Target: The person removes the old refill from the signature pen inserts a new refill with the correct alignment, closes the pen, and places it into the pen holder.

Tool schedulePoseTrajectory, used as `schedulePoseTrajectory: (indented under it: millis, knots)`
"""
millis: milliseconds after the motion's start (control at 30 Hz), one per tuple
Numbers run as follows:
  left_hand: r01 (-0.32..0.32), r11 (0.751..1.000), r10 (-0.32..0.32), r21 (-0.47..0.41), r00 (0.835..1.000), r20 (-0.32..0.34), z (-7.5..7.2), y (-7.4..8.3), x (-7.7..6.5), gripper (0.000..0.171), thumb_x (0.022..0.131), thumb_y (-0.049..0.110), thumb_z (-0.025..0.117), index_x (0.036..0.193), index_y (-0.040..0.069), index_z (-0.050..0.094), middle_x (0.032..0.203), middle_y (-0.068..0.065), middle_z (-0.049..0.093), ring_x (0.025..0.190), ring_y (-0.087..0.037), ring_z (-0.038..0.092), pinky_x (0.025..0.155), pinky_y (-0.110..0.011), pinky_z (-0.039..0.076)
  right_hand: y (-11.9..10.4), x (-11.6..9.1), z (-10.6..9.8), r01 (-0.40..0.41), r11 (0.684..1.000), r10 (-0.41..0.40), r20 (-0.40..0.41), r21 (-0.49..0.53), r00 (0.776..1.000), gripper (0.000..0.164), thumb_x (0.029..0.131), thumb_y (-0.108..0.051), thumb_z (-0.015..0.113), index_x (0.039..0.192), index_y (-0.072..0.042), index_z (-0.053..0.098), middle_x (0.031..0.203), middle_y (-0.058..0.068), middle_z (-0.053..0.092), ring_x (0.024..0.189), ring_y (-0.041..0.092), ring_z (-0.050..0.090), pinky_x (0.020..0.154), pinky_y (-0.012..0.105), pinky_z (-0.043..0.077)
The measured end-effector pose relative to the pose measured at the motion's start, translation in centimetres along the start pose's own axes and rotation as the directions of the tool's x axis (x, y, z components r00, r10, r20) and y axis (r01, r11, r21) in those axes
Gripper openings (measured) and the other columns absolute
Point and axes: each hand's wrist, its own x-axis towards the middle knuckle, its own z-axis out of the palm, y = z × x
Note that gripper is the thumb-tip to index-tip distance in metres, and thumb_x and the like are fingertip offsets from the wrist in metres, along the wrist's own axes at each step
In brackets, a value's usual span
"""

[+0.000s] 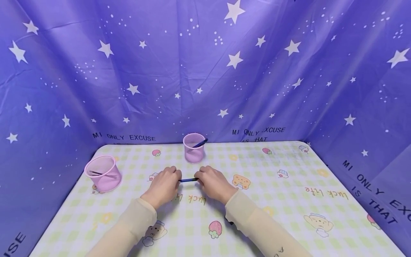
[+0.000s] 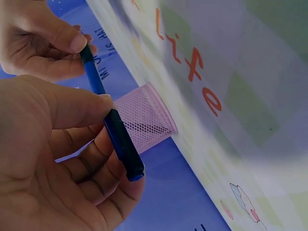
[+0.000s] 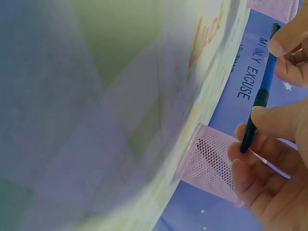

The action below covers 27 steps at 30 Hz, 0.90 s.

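A blue pen [image 1: 188, 180] with dark ends is held level between both hands over the middle of the table. My left hand [image 1: 163, 185] pinches the clip end between thumb and fingers, as the left wrist view shows on the pen [image 2: 97, 83]. At the other end, my right hand [image 1: 214, 184] pinches the tapered dark tip. In the right wrist view the pen [image 3: 267, 74] has a ribbed grip beside the right thumb. Just beyond the hands stands a pink mesh pen cup [image 1: 194, 156], with a dark blue pen [image 1: 201, 143] leaning in it.
A second pink mesh cup [image 1: 109, 182] stands near the table's left edge, with thin dark sticks [image 1: 95, 173] inside. The checked tablecloth [image 1: 282, 200] carries printed cartoons and lettering. A purple star-patterned curtain [image 1: 179, 71] encloses the back and sides.
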Motion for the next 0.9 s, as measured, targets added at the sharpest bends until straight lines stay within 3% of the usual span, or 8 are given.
schedulePoseTrajectory:
  millis: [333,900]
  knots:
    - [-0.053,0.997,0.047,-0.05,0.992,-0.113,0.4,0.3,-0.2,0.014,0.079,0.004,0.071,0.09,0.01,0.066,0.078,0.001,0.052,0.071,-0.018,0.051,0.064,-0.032,0.044,-0.1,-0.6,-0.6,-0.019,1.0,0.019,-0.048,0.002,0.999,0.017,0.083,-0.006,0.069,0.098,-0.012,0.069,0.09,-0.002,0.061,0.085,0.016,0.059,0.073,0.031,0.051]
    - [-0.059,0.995,0.041,-0.085,0.978,-0.207,0.6,1.6,-0.2,0.018,0.077,0.002,0.073,0.091,0.011,0.066,0.083,0.001,0.054,0.078,-0.02,0.053,0.071,-0.034,0.044,0.0,-1.6,-0.8,-0.024,0.994,0.038,-0.135,0.102,0.99,0.013,0.085,-0.003,0.067,0.093,-0.013,0.068,0.084,-0.004,0.057,0.081,0.014,0.056,0.073,0.031,0.05]
